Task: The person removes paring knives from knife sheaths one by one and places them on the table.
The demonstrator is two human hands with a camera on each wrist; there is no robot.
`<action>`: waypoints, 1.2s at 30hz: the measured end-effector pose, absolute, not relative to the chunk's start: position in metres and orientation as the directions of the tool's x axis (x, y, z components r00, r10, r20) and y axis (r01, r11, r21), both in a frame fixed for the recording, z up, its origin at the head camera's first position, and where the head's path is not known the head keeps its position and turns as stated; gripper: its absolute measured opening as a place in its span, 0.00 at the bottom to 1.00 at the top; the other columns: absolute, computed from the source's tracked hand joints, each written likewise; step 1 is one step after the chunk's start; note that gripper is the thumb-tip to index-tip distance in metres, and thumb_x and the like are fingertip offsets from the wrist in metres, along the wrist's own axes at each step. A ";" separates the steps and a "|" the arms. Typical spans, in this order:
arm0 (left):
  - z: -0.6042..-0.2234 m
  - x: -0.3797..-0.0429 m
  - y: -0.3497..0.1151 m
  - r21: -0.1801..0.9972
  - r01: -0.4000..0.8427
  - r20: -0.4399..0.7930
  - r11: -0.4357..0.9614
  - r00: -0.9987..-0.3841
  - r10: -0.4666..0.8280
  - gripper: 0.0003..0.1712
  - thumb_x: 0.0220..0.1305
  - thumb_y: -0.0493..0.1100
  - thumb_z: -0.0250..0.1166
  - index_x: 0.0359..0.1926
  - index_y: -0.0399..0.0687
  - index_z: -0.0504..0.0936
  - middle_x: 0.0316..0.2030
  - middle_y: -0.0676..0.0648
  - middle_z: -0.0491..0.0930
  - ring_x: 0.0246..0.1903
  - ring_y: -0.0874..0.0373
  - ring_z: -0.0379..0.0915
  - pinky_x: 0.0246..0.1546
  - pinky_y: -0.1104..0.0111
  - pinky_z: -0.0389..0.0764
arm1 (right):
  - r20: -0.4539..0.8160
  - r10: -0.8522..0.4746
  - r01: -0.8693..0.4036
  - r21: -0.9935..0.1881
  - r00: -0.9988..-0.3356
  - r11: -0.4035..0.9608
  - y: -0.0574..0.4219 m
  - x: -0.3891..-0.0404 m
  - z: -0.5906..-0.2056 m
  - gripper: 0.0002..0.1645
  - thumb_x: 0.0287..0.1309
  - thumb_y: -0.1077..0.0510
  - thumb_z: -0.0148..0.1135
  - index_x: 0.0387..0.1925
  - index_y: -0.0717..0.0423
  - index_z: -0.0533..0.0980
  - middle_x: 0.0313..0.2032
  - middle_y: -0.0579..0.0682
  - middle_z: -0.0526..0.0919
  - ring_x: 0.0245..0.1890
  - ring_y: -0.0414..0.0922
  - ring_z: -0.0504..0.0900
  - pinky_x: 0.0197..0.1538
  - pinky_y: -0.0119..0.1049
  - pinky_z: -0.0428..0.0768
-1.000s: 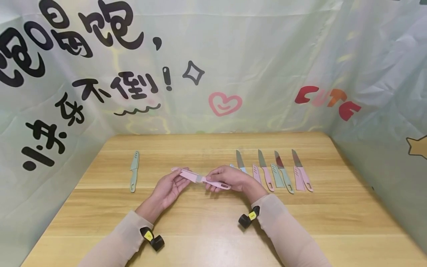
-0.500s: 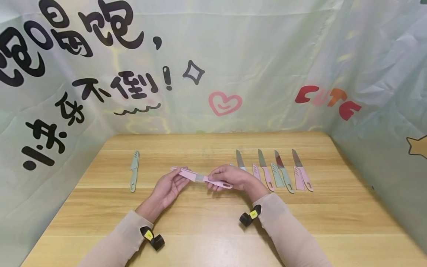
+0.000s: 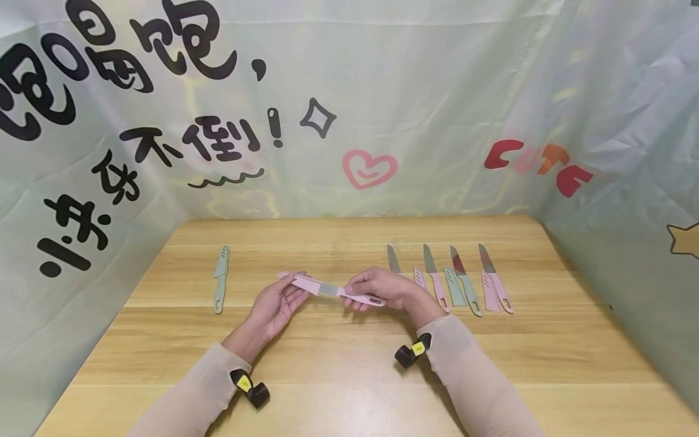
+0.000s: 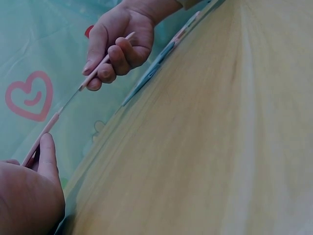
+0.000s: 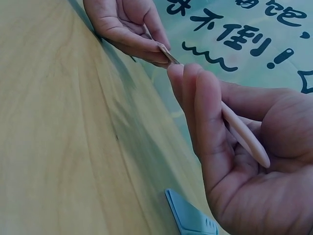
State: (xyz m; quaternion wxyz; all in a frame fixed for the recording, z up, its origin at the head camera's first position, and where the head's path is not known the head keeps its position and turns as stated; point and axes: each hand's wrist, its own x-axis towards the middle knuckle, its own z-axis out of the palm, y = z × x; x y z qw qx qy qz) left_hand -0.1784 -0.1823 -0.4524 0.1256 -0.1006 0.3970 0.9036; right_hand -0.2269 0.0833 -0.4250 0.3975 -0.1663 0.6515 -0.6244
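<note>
Above the middle of the table, a pink knife (image 3: 364, 299) spans both hands, its tip end inside a pink blade sheath (image 3: 307, 284). My left hand (image 3: 275, 311) pinches the sheath between thumb and fingers. My right hand (image 3: 386, 289) grips the handle, fingers curled round it as the right wrist view shows. A short stretch of grey blade (image 3: 328, 290) is bare between sheath and handle. In the left wrist view the handle (image 4: 98, 70) and sheath (image 4: 41, 138) line up along one slanting line.
A green sheathed knife (image 3: 220, 279) lies at the left. At the right lie several bare knives, among them a green-handled one (image 3: 468, 295) and a pink-handled one (image 3: 500, 292), with sheaths beside them. A blue sheath (image 5: 188, 215) lies below my right hand. Printed cloth (image 3: 437, 91) surrounds the table's back.
My right hand has drawn slightly to the right with the knife handle, and more blade shows outside the sheath. My left hand stays nearly still.
</note>
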 end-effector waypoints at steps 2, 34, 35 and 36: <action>-0.453 -0.179 -0.182 0.692 -0.305 -0.282 -0.654 -0.948 0.144 0.23 0.78 0.41 0.45 0.65 0.29 0.61 0.50 0.35 0.78 0.52 0.46 0.78 0.60 0.61 0.76 | -0.310 -0.711 0.275 -0.947 -0.631 0.169 0.084 -0.227 -0.425 0.16 0.69 0.63 0.54 0.48 0.74 0.76 0.36 0.62 0.85 0.28 0.43 0.83 0.30 0.28 0.85; -0.451 -0.181 -0.190 0.678 -0.319 -0.282 -0.663 -0.945 0.167 0.19 0.78 0.42 0.46 0.61 0.33 0.66 0.48 0.37 0.80 0.50 0.48 0.79 0.61 0.62 0.75 | -0.323 -0.719 0.242 -0.945 -0.615 0.218 0.098 -0.230 -0.418 0.16 0.70 0.63 0.53 0.48 0.74 0.77 0.37 0.63 0.85 0.29 0.43 0.83 0.30 0.28 0.85; -0.451 -0.182 -0.190 0.677 -0.319 -0.283 -0.663 -0.945 0.166 0.19 0.78 0.42 0.46 0.61 0.33 0.66 0.48 0.37 0.80 0.50 0.48 0.79 0.61 0.62 0.75 | -0.323 -0.720 0.243 -0.946 -0.615 0.217 0.098 -0.231 -0.417 0.16 0.70 0.63 0.53 0.48 0.74 0.77 0.37 0.63 0.85 0.29 0.43 0.83 0.30 0.28 0.85; -0.451 -0.182 -0.191 0.676 -0.321 -0.283 -0.664 -0.944 0.168 0.20 0.78 0.42 0.46 0.62 0.33 0.66 0.48 0.37 0.80 0.50 0.48 0.79 0.61 0.62 0.75 | -0.324 -0.720 0.245 -0.945 -0.613 0.217 0.098 -0.231 -0.417 0.16 0.70 0.63 0.53 0.48 0.74 0.77 0.37 0.64 0.85 0.29 0.43 0.83 0.30 0.28 0.85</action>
